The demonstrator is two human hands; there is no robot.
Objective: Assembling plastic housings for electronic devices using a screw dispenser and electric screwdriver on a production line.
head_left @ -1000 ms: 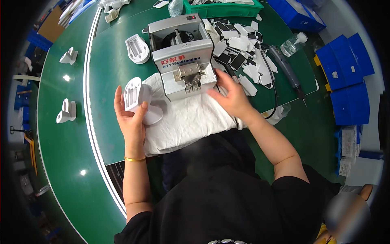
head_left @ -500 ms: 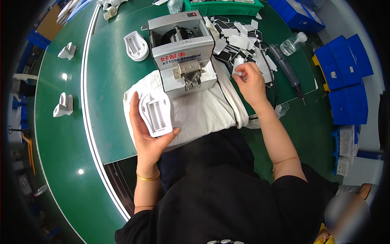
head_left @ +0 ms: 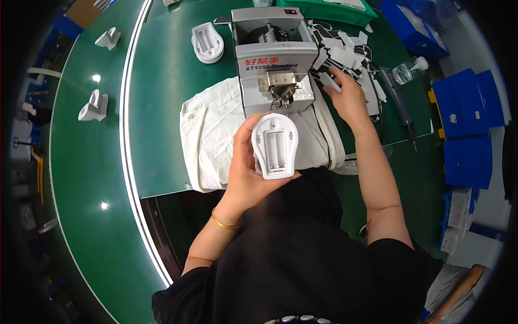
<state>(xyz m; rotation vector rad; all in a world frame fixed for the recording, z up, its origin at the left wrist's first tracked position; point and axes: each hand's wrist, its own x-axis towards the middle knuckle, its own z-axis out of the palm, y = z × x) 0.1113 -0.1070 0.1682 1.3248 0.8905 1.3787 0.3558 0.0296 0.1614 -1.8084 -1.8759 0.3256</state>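
Note:
My left hand is closed round a white rounded plastic housing. Its open battery compartment, with metal contacts, faces up towards me. A small white flat piece is pinched between the thumb and fingers of my right hand, at the near left edge of a pile of black and white flat pieces. A grey bench machine with a metal clamp on its front stands just beyond my left hand. To its left, a similar white housing lies on the green table.
White cloth lies under and before the machine. Right of the pile are an electric screwdriver and a clear bottle. A green tray stands behind. Two white parts rest on the left table, past a bright strip. Blue bins line the right.
My left hand has moved right with the housing, which now faces me more squarely. My right hand stays by the pile with the white piece. The whole view has shifted.

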